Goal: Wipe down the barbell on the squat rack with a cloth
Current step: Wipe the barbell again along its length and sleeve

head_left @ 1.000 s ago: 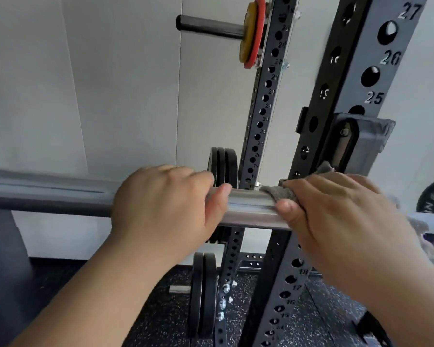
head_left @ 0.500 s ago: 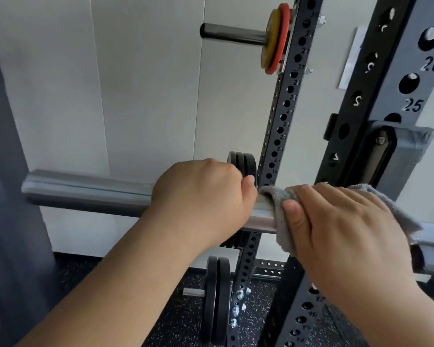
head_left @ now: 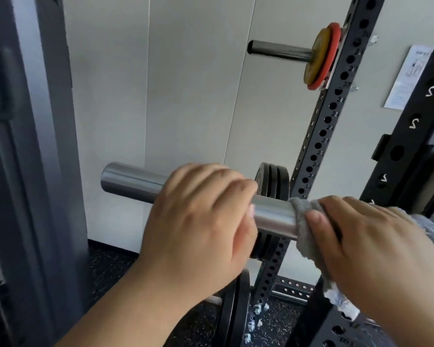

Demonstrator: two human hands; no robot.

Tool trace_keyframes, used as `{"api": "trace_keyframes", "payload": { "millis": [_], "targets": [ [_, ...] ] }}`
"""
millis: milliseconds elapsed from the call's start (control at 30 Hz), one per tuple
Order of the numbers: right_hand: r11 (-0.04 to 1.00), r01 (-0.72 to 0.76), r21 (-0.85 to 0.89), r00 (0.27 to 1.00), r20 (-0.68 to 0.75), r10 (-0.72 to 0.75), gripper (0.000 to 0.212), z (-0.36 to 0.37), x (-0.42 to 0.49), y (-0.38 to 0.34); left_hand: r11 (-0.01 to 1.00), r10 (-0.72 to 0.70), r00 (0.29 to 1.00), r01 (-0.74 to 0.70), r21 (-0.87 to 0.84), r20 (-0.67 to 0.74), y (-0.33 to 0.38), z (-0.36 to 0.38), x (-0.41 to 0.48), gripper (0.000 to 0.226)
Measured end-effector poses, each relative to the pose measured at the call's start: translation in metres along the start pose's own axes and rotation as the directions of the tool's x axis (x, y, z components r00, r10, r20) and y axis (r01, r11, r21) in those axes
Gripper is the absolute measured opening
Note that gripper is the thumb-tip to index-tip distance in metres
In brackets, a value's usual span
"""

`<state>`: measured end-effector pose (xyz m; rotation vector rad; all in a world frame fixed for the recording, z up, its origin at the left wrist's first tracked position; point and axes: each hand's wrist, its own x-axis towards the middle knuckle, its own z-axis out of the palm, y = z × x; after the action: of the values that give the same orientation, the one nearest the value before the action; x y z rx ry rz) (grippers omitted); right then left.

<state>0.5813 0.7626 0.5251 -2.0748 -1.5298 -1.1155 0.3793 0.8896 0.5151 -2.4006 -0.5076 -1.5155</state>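
Barbell point(head_left: 273, 219) gripped bare by left hand point(head_left: 201, 221) | right hand point(head_left: 366, 246) clamps cloth point(head_left: 303, 229) on it, seemingly wrapped

Bright, even light; glare on the barbell point(head_left: 273, 219); hands motion-blurred, edges bowed by wide-angle

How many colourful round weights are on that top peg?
2: a yellow plate on the outer side of the peg, and a red plate between it and the rack upright. A thinner one might hide behind them.
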Motion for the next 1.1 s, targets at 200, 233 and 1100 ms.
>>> {"api": "trace_keyframes", "payload": {
  "millis": [200,233,1100],
  "targets": [
    [0.999,-0.045,-0.017,0.997,-0.058,0.044,0.053,0.010,0.020,-0.031,0.921,-0.340,0.937,0.349,0.172,-0.083,-0.078,-0.012,-0.002,0.024],
    [1.000,-0.013,-0.002,0.999,-0.050,0.013,0.052,0.012,0.021,-0.039,0.913,-0.363,0.931,0.363,0.188,-0.035,-0.089,-0.006,-0.004,0.027],
    [0.971,0.235,0.051,0.970,0.049,-0.237,0.060,0.022,0.040,-0.083,0.927,-0.319,0.947,0.320,0.198,-0.034,-0.109,0.015,-0.012,0.027]
  ]
}}
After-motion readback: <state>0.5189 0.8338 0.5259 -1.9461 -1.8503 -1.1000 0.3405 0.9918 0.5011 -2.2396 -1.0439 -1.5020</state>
